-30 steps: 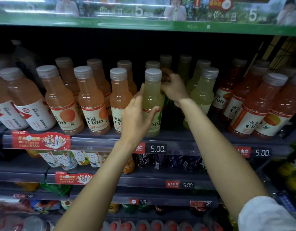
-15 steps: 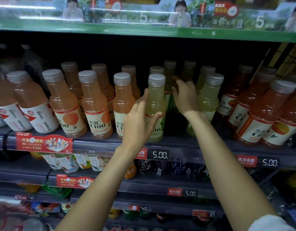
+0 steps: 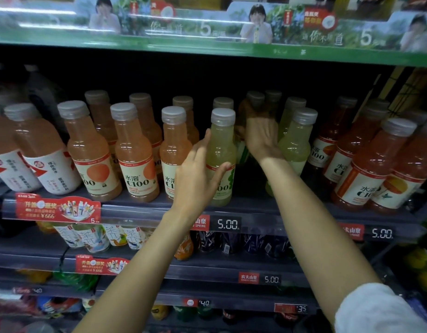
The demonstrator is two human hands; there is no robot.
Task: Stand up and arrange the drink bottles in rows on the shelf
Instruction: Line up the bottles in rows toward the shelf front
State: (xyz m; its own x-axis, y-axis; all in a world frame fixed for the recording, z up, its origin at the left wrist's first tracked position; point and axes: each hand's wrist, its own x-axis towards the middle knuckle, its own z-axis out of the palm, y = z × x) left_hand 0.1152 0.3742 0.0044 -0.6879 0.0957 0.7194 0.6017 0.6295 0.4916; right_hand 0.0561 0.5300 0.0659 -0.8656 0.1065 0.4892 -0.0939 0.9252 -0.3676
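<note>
Near the middle of the frame a pale green bottle (image 3: 221,152) stands upright at the front edge of the shelf (image 3: 140,207). The left hand (image 3: 198,175) rests against its left side with fingers fairly straight and the thumb spread across the label, cupping it loosely more than clamping it. Just to the right the right hand (image 3: 261,138) reaches deeper into the shelf; its fingers go among the blurred bottles in the back (image 3: 255,102), and I cannot tell whether they grip one. Right of that hand stands another green bottle (image 3: 296,145), with red bottles (image 3: 366,169) at the right edge. Left of centre, orange bottles (image 3: 135,155) stand in upright rows. A price tag (image 3: 228,224) reading 5.00 sits below the left wrist
</note>
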